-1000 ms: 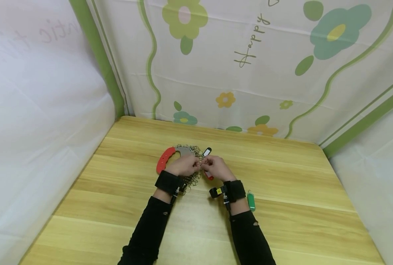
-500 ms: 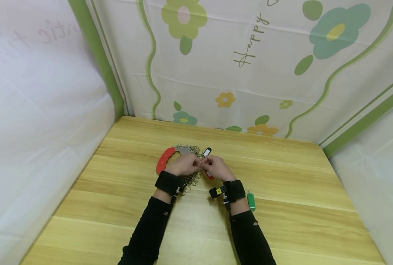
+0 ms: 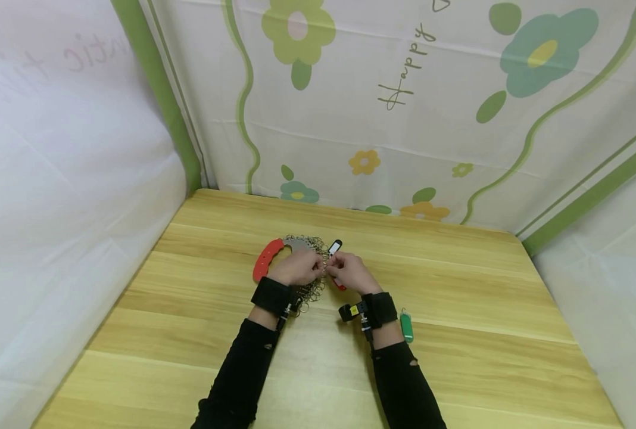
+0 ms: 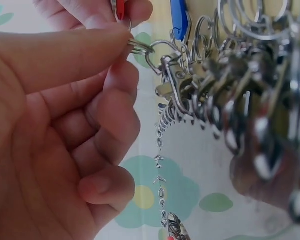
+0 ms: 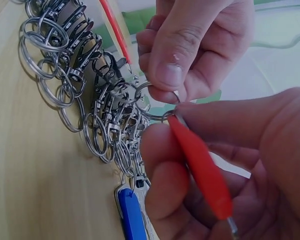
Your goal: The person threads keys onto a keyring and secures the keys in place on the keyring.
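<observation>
A key holder with a red handle [image 3: 267, 260] and a grey metal plate lies on the table, fringed with many snap clasps and split rings [image 5: 72, 75]. Over its right edge, my left hand [image 3: 299, 268] pinches one split ring [image 5: 154, 115] between thumb and forefinger. That ring hangs from a clasp [image 4: 172, 82]. My right hand [image 3: 352, 272] grips a red key tag [image 5: 202, 170], its end meeting the pinched ring. Whether the tag's loop is threaded on cannot be told. A blue key tag [image 5: 132, 215] hangs among the clasps.
A black-edged tag [image 3: 334, 246] with a white label lies just beyond my right hand. By the right wrist, a green key tag [image 3: 407, 326] rests on the wooden table [image 3: 468, 286]. White flower-printed cloth [image 3: 318, 107] walls in the back and sides.
</observation>
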The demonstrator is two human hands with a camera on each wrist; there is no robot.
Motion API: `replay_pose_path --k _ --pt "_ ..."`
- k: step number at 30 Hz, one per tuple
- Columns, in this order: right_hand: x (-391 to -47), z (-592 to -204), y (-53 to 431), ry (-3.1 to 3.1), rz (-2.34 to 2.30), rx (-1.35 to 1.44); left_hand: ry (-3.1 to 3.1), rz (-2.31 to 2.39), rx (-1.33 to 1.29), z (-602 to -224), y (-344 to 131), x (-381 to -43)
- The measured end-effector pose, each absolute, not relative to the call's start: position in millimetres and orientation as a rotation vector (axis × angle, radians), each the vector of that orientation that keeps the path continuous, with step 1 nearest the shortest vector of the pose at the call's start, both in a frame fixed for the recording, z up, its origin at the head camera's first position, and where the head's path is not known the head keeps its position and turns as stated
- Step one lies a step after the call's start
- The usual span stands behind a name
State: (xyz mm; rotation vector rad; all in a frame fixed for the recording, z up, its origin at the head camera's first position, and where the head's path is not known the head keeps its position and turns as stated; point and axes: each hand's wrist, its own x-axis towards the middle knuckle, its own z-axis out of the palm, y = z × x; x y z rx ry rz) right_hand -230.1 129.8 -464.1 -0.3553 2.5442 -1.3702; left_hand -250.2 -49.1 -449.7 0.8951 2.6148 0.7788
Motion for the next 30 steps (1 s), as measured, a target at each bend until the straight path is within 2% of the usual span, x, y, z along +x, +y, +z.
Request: replay_pose_path --k 6,18,30 --pt "-230.9 -465.7 130.4 2.525 -1.37 -0.367 2.613 0.784 0.852 -449.5 -48.2 -249.7" --pt "-229.5 -463.4 130.4 2.536 -1.396 -0.335 2.632 0.813 0.946 -453.8 -49.4 -252.8" --pt "-231.4 -465.5 131.9 2.558 -1.373 -0.368 2.599 0.788 0.863 -451.8 -47.7 -250.8"
